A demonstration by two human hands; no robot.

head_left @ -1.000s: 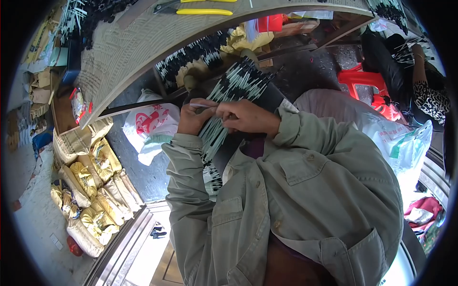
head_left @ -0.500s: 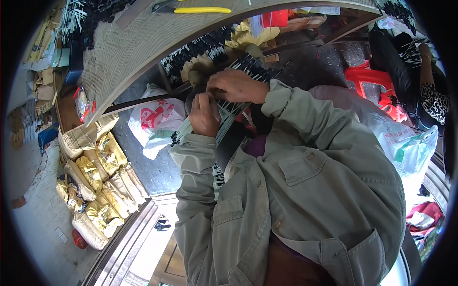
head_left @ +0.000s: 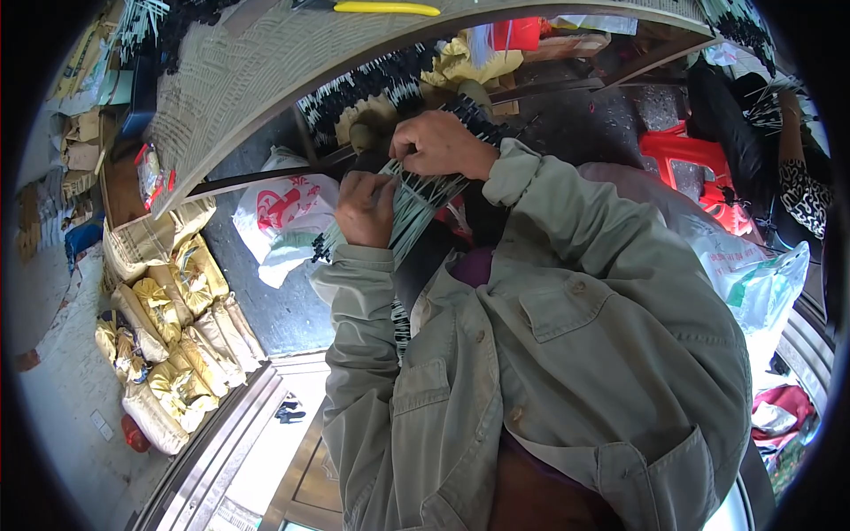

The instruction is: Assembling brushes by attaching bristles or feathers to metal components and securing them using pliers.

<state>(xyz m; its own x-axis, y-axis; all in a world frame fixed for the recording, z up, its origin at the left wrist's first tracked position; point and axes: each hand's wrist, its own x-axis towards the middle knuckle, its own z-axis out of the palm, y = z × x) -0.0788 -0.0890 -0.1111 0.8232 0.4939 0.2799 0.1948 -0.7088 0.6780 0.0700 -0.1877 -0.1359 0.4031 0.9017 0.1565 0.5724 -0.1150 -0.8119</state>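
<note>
1. Jacket (head_left: 567,354), grey-green, fills lower centre; 2 chest pockets, body below cut off by the frame edge
2. Table (head_left: 266,71), woven top, curves across the top; far side cut off. 1 yellow tool (head_left: 387,8) on it, only partly in frame
3. Sacks (head_left: 168,327), gold/tan, stacked at left on the floor; approx. 10, exact no. hard to tell
4. White bag (head_left: 283,212) w/ red print, 1, under the table edge; 2nd pale bag (head_left: 753,283) at right, partly behind the sleeve
5. Red stool (head_left: 699,159), 1, upper right, half hidden
6. Bundle (head_left: 416,199) of thin pale strips w/ dark tips, centre, btwn both hands; too many to count, lower end hidden behind the left wrist
7. Right hand (head_left: 443,143) curled over the bundle's top, fingers closed on strips
8. Left hand (head_left: 367,208) fisted round the bundle lower down; fingertips hidden
</note>
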